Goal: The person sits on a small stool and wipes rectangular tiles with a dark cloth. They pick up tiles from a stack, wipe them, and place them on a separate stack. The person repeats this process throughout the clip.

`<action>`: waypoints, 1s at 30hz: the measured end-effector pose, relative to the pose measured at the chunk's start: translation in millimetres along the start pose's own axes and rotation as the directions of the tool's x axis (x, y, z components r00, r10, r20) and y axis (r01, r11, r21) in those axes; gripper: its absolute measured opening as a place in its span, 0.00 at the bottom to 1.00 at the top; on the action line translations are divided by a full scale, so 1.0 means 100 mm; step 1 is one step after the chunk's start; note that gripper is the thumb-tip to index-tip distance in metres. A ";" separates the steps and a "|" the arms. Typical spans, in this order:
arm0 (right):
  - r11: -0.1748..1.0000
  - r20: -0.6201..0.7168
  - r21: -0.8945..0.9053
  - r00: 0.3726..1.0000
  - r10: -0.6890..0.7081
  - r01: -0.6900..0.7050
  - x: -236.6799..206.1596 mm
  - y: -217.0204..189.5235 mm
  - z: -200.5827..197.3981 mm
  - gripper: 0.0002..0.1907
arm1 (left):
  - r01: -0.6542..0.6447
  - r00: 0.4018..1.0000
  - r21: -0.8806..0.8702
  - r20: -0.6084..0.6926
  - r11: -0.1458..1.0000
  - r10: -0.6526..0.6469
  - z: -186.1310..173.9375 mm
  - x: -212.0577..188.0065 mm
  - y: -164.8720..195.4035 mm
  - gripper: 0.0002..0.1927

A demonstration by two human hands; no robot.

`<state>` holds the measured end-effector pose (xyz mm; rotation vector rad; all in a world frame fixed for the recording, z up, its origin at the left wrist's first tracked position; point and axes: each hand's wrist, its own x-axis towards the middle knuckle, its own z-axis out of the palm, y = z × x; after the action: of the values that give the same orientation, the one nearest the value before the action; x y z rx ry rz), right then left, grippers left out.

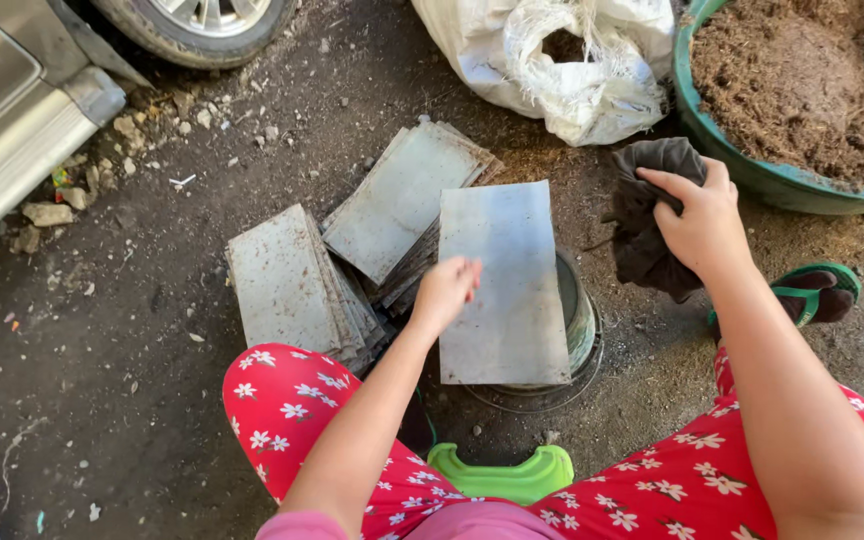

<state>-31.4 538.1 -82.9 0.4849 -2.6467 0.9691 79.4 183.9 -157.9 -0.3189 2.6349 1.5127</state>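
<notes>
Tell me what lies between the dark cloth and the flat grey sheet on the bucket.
Head view: between the dark cloth and the grey sheet shows only bare dirt ground and the bucket's rim.

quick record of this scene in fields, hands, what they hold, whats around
left hand: on the flat grey sheet lying across a round container
right hand: grips a dark cloth
sheet stacks: two piles on the ground, left of the container
behind: white sack, green tub of brown soil
ground: dirt
seat: green stool
</notes>
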 end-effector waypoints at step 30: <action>0.540 -0.040 0.767 0.814 0.579 -0.347 0.40 0.37 -0.15 0.35 | -0.209 0.948 0.905 0.281 0.370 -0.151 0.06 1.51 0.64 0.59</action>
<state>-80.3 566.1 -78.2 -0.2751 -2.0225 2.1209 -82.4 200.1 -133.9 0.0952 2.6846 -0.1773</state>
